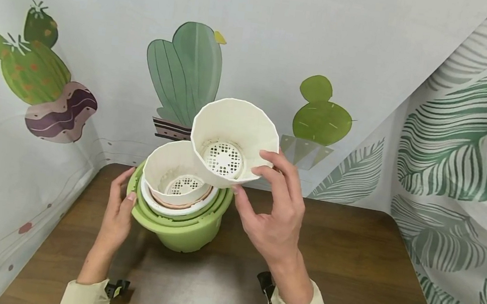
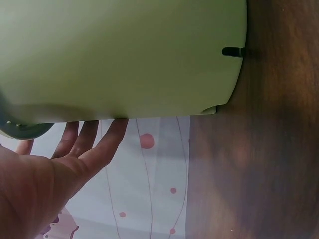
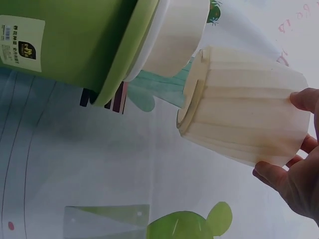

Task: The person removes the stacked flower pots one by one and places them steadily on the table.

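Observation:
My right hand grips the rim of a white faceted flowerpot, fingers inside and thumb outside. This pot is tilted, showing its perforated bottom, and is raised above the nested stack. At the stack's left side, my left hand holds the large green flowerpot by its rim, with fingers against the outer wall. Inside the green pot sit more nested pots: another white faceted pot on top, then a peach rim, a white rim and further green rims.
The stack stands on a dark wooden table near its back edge. Behind it hangs a white cloth printed with cacti, and a leaf-patterned cloth is at the right. A label shows on the green pot.

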`<state>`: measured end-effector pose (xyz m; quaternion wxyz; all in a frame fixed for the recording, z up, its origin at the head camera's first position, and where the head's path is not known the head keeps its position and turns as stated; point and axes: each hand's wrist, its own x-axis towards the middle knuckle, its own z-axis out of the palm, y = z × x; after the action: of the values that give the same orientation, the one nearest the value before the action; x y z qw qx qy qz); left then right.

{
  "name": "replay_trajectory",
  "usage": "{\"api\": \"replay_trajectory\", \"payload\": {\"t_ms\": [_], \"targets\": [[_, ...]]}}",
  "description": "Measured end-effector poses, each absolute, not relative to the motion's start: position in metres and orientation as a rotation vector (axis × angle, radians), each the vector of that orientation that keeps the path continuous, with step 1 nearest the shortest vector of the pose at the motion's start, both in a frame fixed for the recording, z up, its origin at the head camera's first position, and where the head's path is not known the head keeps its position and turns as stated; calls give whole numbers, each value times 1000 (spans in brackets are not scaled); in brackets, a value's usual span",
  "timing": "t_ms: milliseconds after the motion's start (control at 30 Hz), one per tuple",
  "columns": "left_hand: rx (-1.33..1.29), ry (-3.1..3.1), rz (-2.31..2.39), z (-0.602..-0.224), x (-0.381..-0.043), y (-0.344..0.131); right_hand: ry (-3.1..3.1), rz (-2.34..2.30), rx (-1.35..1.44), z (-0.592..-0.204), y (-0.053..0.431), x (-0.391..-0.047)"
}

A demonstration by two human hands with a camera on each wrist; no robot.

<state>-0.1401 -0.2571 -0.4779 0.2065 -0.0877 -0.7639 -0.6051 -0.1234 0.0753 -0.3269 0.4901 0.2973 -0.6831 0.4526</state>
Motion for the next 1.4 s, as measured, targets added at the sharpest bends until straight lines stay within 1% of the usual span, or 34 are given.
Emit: {"api": "replay_trajectory", "payload": {"t_ms": [1400], "targets": [[-273,-2119,-1689,-480,-141,-258,-1725,1039,564,-361,106,-132]]}}
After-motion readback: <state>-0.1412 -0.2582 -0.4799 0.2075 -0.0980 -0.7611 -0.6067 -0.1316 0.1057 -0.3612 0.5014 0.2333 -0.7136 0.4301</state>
